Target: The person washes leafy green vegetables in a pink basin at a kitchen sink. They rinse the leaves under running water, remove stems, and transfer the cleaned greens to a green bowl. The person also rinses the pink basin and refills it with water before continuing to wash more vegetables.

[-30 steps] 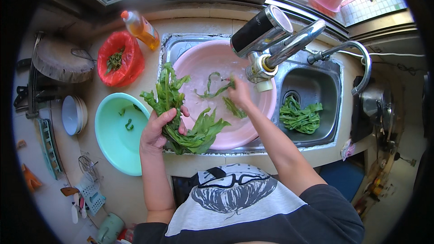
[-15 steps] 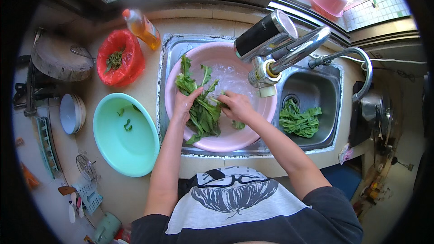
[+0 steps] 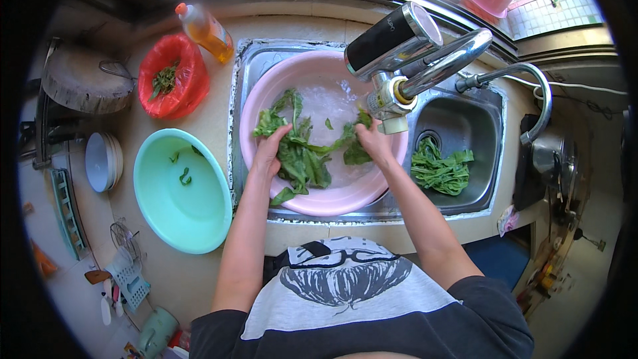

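A pink basin [image 3: 256,186] with water in it sits in the larger sink bowl. Over its left side my left hand [image 3: 270,149] is closed round a bunch of leafy greens [image 3: 306,163], stems up and leaves hanging down. My right hand [image 3: 372,138] grips more of the leaves at the basin's right side, close below the faucet [image 3: 392,100]. Some leaves stretch between the two hands. A small loose leaf [image 3: 328,123] floats in the water. More greens [image 3: 442,169] lie heaped in the smaller sink bowl.
Left of the sink stands a mint-green basin [image 3: 179,213] with a few leaf scraps. Behind it are a red plastic bag [image 3: 193,86] of scraps and an orange liquid bottle [image 3: 209,36]. A curved second tap [image 3: 541,93] rises beside the small bowl [image 3: 485,193].
My right hand has moved right and slightly up, away from my left, drawing leaves with it. The bunch in my left hand hangs lower and spreads more.
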Demonstrator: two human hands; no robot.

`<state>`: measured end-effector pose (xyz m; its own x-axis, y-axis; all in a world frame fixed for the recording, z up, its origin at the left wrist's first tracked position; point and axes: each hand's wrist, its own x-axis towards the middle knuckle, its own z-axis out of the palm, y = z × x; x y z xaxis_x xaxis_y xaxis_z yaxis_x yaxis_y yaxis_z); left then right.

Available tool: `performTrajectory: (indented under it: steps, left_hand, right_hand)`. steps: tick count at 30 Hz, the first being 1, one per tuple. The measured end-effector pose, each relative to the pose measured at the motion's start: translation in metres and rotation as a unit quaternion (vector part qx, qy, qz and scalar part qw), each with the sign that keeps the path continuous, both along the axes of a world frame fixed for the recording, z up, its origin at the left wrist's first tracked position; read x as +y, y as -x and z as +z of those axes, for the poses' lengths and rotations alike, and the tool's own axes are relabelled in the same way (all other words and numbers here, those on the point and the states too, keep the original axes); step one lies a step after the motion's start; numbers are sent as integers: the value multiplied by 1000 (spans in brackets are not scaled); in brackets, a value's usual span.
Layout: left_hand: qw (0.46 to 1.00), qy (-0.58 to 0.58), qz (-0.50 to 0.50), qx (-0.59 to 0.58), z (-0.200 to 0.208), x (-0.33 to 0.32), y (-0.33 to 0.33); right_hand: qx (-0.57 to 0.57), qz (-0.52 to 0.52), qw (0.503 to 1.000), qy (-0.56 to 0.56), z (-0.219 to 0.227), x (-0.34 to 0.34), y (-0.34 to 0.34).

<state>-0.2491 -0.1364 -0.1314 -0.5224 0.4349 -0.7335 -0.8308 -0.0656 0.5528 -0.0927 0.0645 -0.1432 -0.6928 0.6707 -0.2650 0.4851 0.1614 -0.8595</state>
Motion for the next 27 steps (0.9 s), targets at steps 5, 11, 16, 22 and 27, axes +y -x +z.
performTrajectory:
  steps: [5,11,16,22,27]
  left_hand:
    - [983,-126,-89,-101,2,15,-9]
    - [954,183,-145,187,-4,7,4]
    - [648,451,-214,575,-27,48,-54]
    - [574,460,-312,601,-58,57,-48]
    - [524,474,-370,603,-61,52,-45]
  right_hand:
    - [52,195,976,77,3,-42,30]
    - [-206,24,972,-109,9,-26,30]
    - [-103,169,930,-310,-8,-38,32]
    - [-178,134,945,-238,-43,-34,34]
    - [-125,286,884,-349,-59,-14,31]
